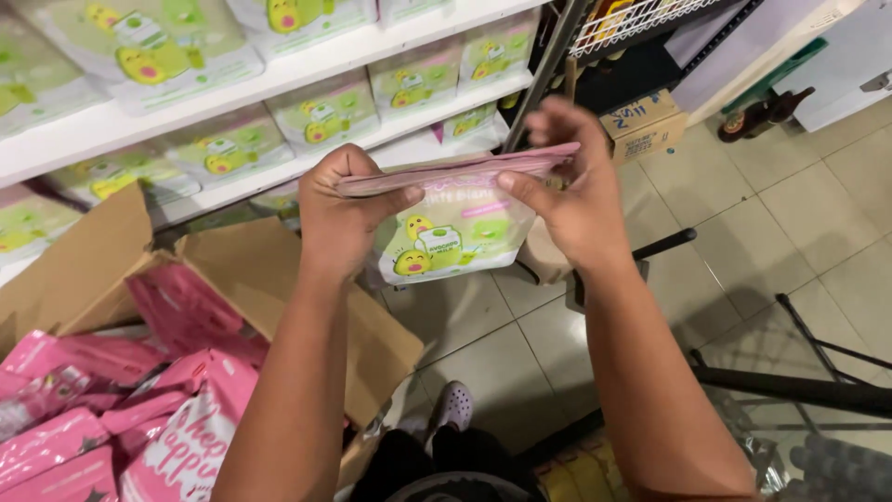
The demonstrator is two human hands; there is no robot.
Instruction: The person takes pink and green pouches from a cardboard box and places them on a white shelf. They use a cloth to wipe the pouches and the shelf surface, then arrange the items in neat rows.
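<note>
Left hand (339, 209) and right hand (571, 191) clamped on a stack of pouches (455, 200), thumbs on top, fingers curled underneath, one at each end. Stack held level in the air before the white shelves (279, 79). Below left, open carton (269, 270) with pink packs (111, 409).

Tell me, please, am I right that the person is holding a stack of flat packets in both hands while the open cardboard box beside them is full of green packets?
Not quite: in the head view both hands, left hand and right hand, do hold the stack of flat packets, but the open cardboard box is full of pink packets, not green.
</note>
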